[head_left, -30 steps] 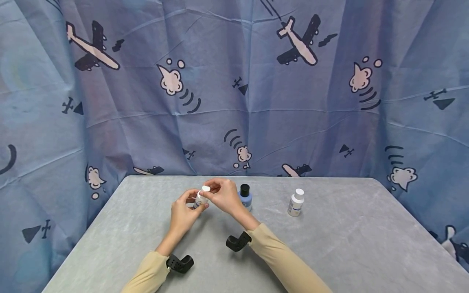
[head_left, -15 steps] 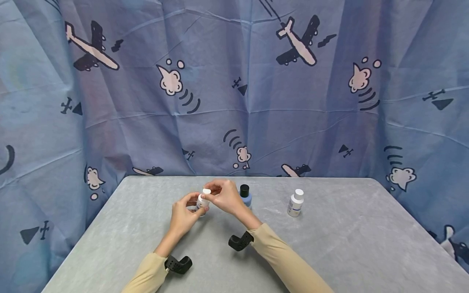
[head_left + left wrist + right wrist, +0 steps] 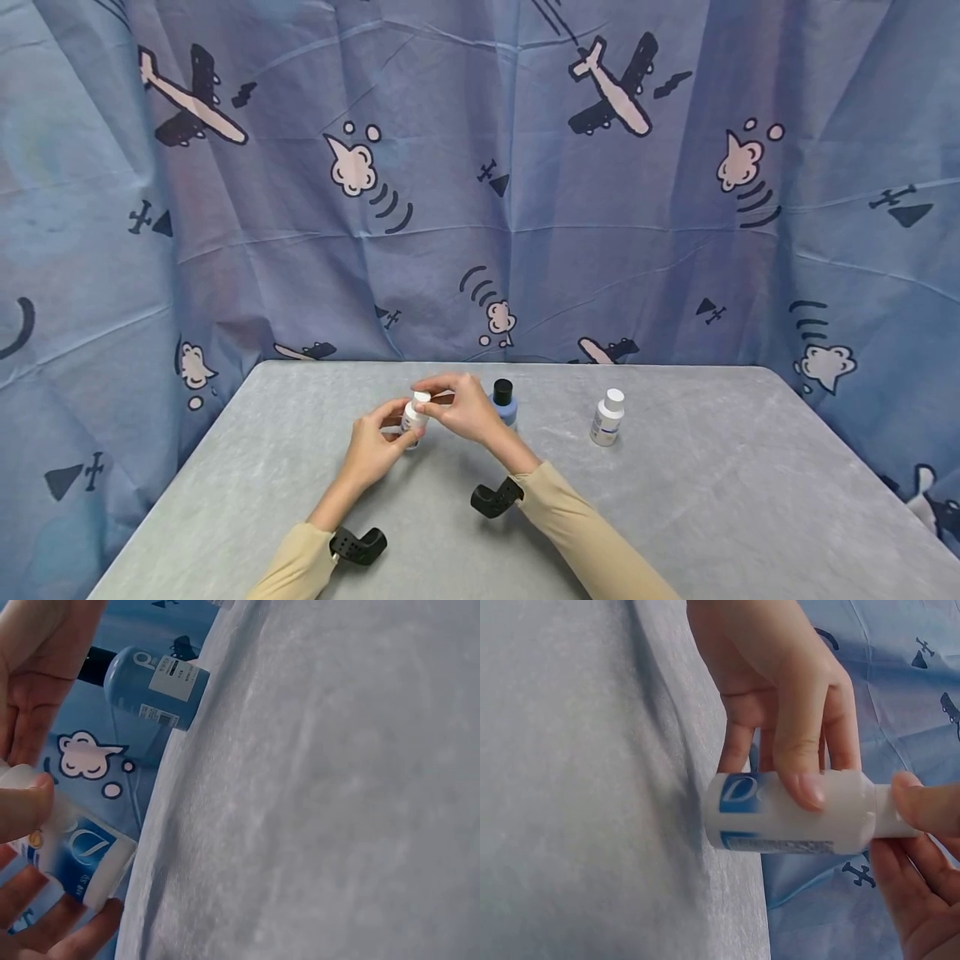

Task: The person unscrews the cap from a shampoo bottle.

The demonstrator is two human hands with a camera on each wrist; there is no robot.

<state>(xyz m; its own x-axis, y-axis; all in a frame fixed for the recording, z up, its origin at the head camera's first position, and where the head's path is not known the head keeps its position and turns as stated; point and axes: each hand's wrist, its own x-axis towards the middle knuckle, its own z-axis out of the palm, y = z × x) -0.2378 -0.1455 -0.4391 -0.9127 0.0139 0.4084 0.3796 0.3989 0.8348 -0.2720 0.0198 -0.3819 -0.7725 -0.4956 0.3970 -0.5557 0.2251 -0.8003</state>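
Note:
A small white bottle [image 3: 409, 419] with a blue-printed label is held between both hands, left of the table's middle. My left hand [image 3: 371, 443] grips its body, thumb on the near side and fingers behind, as the right wrist view shows. On the bottle's white cap [image 3: 886, 812] the thumb and fingers of my right hand [image 3: 467, 410] pinch from either side. The cap sits on the bottle's neck. In the head view the bottle leans slightly, its base low over the table. Just behind the right hand stands a blue bottle [image 3: 159, 684] with a black cap, partly hidden in the head view.
Another white bottle [image 3: 604, 423] with a white cap stands upright to the right on the grey table [image 3: 705, 492]. A blue curtain [image 3: 420, 267] printed with airplanes hangs along the table's far edge. Black wrist cameras [image 3: 497, 497] are worn at both sleeves.
Both hands have come slightly down and nearer with the white bottle, which leans less than before. The right hand stays at the cap. The standing bottles keep their places.

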